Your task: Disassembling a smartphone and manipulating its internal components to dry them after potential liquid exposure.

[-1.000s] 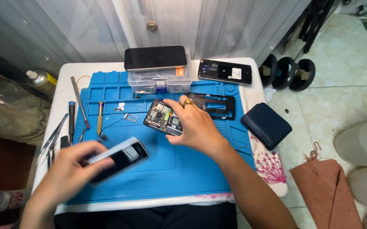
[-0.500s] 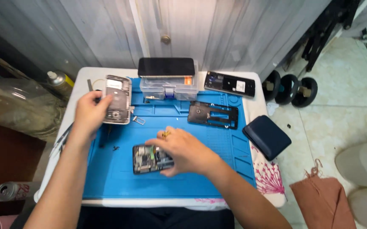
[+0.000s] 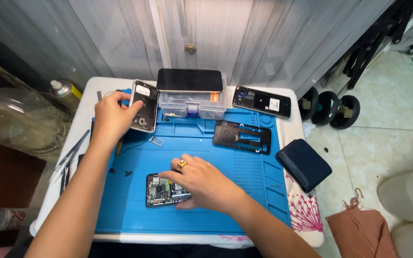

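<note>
Opened phone (image 3: 161, 190) under right hand (image 3: 201, 184), blue mat (image 3: 244, 200), white table (image 3: 84, 102), tiled floor (image 3: 388, 110)

Count, from the head view. Hands: two, the left hand (image 3: 112, 116) and the right hand (image 3: 201, 184). Phone parts: five in all, being one opened phone body (image 3: 161, 190) under the right, one rear shell (image 3: 144, 105) at the left, one black mid frame (image 3: 242, 137) on the mat, one black phone (image 3: 262, 102) at the far edge, one dark phone (image 3: 190, 80) lying on the box. Clear plastic box (image 3: 192, 102): one. Blue work mat (image 3: 130, 200): one. Dark blue pouch (image 3: 303, 165): one. Ring (image 3: 181, 164): one (gold, right hand). Drink can (image 3: 3, 219): one. Dumbbells (image 3: 329, 107): three wheels showing. Tweezers and picks (image 3: 68, 160) at the tabletop's left edge: too bunched to count.
</note>
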